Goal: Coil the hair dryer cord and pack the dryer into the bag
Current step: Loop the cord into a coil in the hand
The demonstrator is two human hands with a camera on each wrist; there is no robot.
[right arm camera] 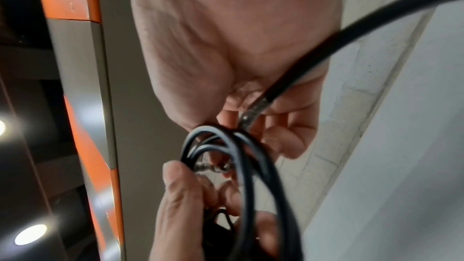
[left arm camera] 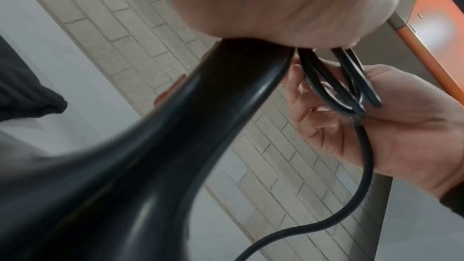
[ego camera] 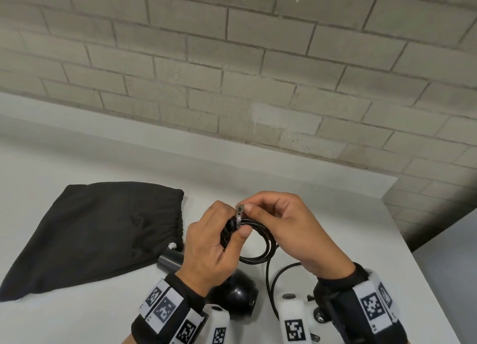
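Pinching tie (ego camera: 238, 216) at fingertips, right hand (ego camera: 296, 230) wraps it round coil to lock loops. Left hand (ego camera: 209, 245) curled tight on gathered cord (ego camera: 260, 250), keeping coil from springing apart. Loose cord tail drops toward dryer (ego camera: 232, 292), lying on surface (ego camera: 77, 318) under wrists. Bag (ego camera: 98, 230) flat at left, mouth facing dryer, close for packing.

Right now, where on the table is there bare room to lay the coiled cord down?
Bare table lies beyond the hands toward the brick wall, and right of the right hand up to the table edge. Crowded: the bag fills the left, and the hair dryer and loose cord sit under the left hand near the wrists.
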